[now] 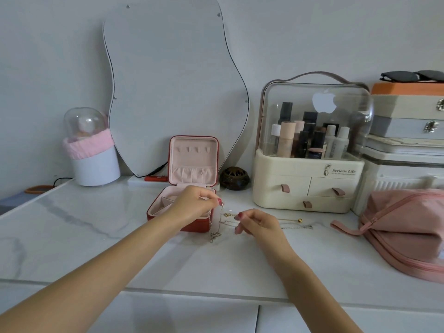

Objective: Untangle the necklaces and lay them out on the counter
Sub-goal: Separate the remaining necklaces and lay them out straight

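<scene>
Left hand [195, 203] is pinching a thin silver chain [214, 227] up off the marble counter [120, 236], right in front of the open red jewelry box [192, 169]. Right hand [257, 223] pinches the gold necklace [288, 220], which trails off flat toward the pink pouch [406, 231].

necklaces [217, 227]: thin silver and gold chains, still knotted up | hanging in a loose tangle, pendant end dangling near the counter [96, 236] | gold strand with bead trailing off right, lying flat on marble
</scene>
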